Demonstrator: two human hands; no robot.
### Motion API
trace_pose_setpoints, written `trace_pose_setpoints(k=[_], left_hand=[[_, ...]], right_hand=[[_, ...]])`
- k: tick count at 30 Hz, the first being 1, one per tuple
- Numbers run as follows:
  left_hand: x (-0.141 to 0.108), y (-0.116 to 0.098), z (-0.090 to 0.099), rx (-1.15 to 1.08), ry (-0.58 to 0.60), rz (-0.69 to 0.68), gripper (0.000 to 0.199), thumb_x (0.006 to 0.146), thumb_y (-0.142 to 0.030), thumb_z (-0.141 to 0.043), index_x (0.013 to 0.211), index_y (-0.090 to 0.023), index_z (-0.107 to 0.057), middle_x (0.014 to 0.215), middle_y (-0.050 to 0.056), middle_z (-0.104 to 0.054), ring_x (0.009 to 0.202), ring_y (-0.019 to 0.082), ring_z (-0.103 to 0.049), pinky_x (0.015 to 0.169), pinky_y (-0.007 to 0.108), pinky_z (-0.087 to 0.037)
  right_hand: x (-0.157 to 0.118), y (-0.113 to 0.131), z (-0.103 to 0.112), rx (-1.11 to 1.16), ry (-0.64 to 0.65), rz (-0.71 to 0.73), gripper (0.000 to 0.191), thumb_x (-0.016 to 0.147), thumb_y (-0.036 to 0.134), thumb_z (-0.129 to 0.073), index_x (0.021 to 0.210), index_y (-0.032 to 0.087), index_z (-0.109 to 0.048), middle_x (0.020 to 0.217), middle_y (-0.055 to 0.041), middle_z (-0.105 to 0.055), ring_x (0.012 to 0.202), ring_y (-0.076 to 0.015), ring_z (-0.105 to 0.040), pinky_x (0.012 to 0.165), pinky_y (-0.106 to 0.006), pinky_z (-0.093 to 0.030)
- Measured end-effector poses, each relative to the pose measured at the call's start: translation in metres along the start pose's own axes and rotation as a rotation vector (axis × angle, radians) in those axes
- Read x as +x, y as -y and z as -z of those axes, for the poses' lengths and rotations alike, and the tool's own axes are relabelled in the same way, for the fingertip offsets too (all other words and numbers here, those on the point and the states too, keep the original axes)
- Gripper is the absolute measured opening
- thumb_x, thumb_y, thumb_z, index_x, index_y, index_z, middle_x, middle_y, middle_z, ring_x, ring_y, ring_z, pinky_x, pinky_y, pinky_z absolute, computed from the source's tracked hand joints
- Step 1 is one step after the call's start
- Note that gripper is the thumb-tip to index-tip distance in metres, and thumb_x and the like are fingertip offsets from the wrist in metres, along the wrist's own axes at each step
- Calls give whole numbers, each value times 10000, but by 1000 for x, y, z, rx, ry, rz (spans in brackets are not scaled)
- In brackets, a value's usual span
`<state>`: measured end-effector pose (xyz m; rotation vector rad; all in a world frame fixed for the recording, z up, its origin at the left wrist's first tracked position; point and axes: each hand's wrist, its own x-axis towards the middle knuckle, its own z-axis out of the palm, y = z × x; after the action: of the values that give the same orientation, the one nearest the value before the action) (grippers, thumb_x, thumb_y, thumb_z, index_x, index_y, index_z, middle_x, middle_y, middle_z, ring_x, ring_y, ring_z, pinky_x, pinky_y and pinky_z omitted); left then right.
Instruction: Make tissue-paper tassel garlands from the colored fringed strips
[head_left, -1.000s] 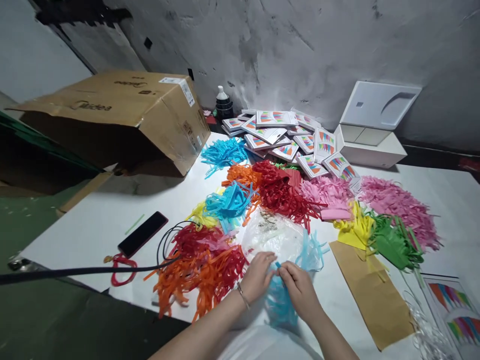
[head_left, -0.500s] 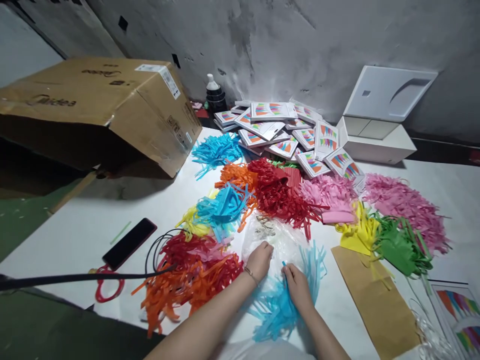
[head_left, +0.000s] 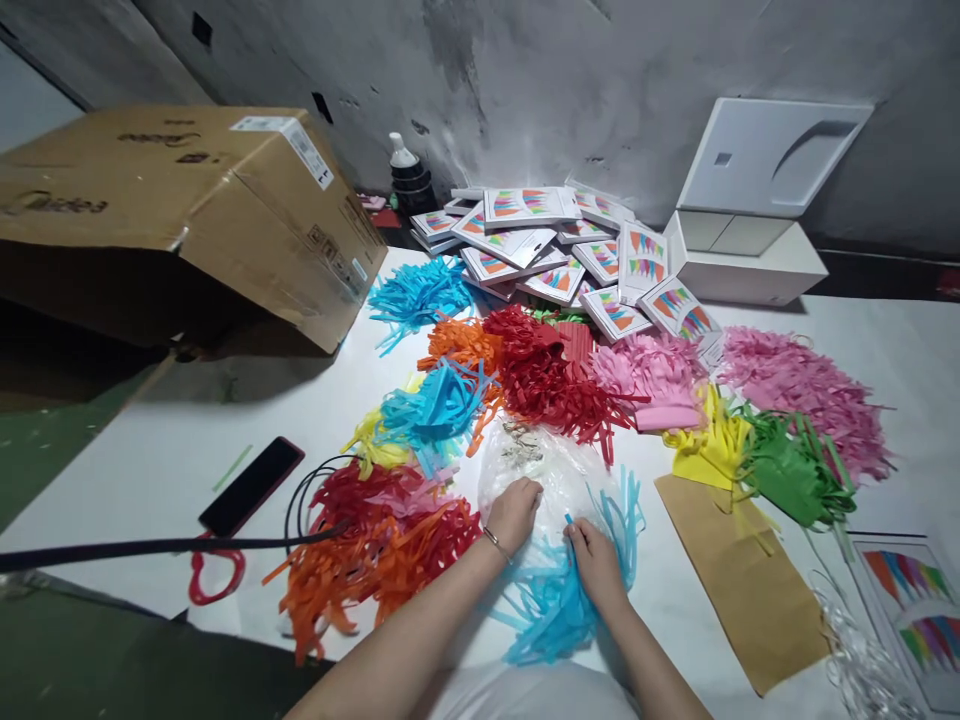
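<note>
My right hand [head_left: 596,562] is closed, thumb and fingers pinching the top of a light-blue tissue-paper tassel [head_left: 551,615]. The tassel's cut strips spread over the table in front of me and to the right of the hand. My left hand [head_left: 514,514], with a bracelet at the wrist, rests at a clear plastic bag [head_left: 564,458]. Its fingers are curled together against the bag, and what they pinch, if anything, is hidden. Small gold-coloured pieces [head_left: 523,447] show at the bag's far left part.
Red tassels [head_left: 555,375], orange tassels [head_left: 352,570], pink tassels [head_left: 802,395] and a green one [head_left: 799,465] surround my hands. Printed packs [head_left: 529,205] are heaped behind. A large carton [head_left: 277,235], a phone [head_left: 253,487], red-handled scissors [head_left: 217,578] and brown paper [head_left: 750,585] lie around.
The whole view has shifted slightly, so most things sit a little higher and further left. Both hands keep nearly the same places and grips.
</note>
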<state>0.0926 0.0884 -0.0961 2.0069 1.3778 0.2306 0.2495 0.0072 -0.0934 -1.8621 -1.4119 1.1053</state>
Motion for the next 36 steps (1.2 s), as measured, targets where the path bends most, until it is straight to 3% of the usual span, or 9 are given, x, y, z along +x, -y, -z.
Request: trace_pose_setpoints(k=[7, 12, 17, 22, 25, 28, 33, 36], left_hand=[[-5, 2, 10, -77, -38, -19, 210, 850, -118, -466, 974, -169, -627, 998, 66, -587, 908, 170, -577, 788, 266, -449], [-2, -12, 0, -117, 11, -73, 231, 816, -85, -491, 959, -190, -638, 1009, 63, -575, 963, 186, -544, 833, 283, -429], [2, -18, -5, -151, 52, -16, 169, 761, -64, -510, 793, -183, -625, 866, 59, -581, 909, 217, -525, 812, 330, -416], [-3, -16, 3, -307, 4, 32, 98, 757, -123, -526, 777, -177, -605, 893, 51, -571, 873, 193, -521, 808, 325, -415], [-8, -17, 5, -453, -14, 103, 98, 790, -203, -518, 824, -156, -597, 762, 22, -565, 692, 146, -525, 675, 287, -445], [-16, -23, 9, -649, 21, 173, 237, 821, -328, -523, 918, -122, -591, 637, -12, -539, 542, 106, -496, 519, 229, -417], [-37, -43, 22, -1436, 153, 419, 410, 603, -407, -791, 838, -116, -623, 661, -13, -568, 528, 61, -485, 469, 173, -370], [-50, -55, 28, -1577, 128, 478, 383, 576, -378, -825, 772, -117, -623, 601, -33, -553, 501, 42, -465, 470, 155, -366]], right_hand=[[-4, -2, 2, -15, -17, -5, 500, 924, 545, -294, 732, 188, -586, 672, -31, -628, 658, -184, -588, 598, -256, -398], [-5, 2, 2, -18, -17, 10, 475, 928, 521, -299, 731, 193, -579, 666, -27, -626, 647, -184, -584, 596, -258, -394], [-6, 3, 2, -31, -20, 25, 487, 929, 531, -292, 707, 193, -564, 683, -38, -626, 673, -191, -582, 615, -267, -399], [-7, 1, 1, -35, -24, 28, 487, 939, 513, -284, 716, 190, -573, 677, -40, -619, 673, -190, -585, 616, -266, -403], [-8, 5, 2, -38, -33, 46, 453, 944, 476, -309, 731, 186, -585, 691, -41, -618, 685, -189, -584, 630, -269, -410], [-13, 19, 7, -27, -46, 94, 404, 954, 421, -316, 816, 184, -613, 775, -54, -633, 761, -190, -594, 689, -275, -429], [-25, 54, 21, 31, -104, 263, 297, 958, 313, -352, 1022, 197, -617, 897, -57, -650, 842, -175, -611, 740, -266, -465], [-31, 69, 28, -16, -105, 309, 267, 956, 287, -366, 974, 199, -618, 846, -49, -642, 791, -171, -610, 717, -266, -462]])
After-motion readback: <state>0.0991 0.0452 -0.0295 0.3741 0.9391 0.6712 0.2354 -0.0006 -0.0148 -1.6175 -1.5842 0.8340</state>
